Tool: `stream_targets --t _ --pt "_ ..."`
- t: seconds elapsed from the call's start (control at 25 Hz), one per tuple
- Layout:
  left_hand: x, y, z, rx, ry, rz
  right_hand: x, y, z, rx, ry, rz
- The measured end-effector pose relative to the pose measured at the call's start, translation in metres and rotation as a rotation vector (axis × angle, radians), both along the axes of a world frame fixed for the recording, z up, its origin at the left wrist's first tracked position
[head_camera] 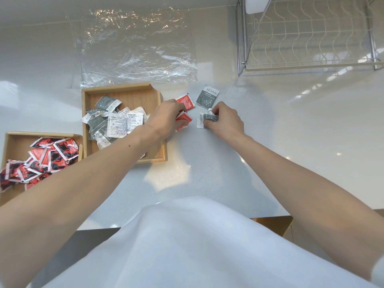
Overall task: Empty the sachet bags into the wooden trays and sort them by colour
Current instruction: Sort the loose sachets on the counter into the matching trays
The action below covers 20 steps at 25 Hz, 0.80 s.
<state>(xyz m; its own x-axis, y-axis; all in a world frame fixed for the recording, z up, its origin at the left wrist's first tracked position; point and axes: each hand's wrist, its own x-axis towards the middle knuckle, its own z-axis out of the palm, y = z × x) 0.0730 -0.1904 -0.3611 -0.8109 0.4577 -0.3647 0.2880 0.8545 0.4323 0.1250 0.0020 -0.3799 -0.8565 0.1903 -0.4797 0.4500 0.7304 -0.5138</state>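
Pinching grey sachet [207,119] flat, long axis left-right: right hand [225,121]; left hand [166,119] grip closed on red sachets [184,119].

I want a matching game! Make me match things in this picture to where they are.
Things:
1. red sachets pile
2. loose grey sachet
3. plastic bag
4. wire rack

Places:
A. far right corner
B. left wooden tray
C. flat behind the trays
D. counter, beyond the right hand

Pairs: 1-B, 2-D, 3-C, 4-A
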Motion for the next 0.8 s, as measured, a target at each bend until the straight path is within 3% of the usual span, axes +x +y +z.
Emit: stream_targets --t 0.32,0.44,0.8 --pt "-0.029 0.012 -0.001 0.062 -0.080 0.193 -0.021 0.021 0.005 -0.228 0.115 -0.096" --pt "-0.030 0.012 -0.005 -0.042 -0.081 0.159 -0.040 0.022 0.005 -0.210 0.088 -0.030" --pt "-0.033 0.012 -0.004 -0.064 -0.081 0.153 -0.061 0.019 -0.005 0.014 -0.009 0.125"
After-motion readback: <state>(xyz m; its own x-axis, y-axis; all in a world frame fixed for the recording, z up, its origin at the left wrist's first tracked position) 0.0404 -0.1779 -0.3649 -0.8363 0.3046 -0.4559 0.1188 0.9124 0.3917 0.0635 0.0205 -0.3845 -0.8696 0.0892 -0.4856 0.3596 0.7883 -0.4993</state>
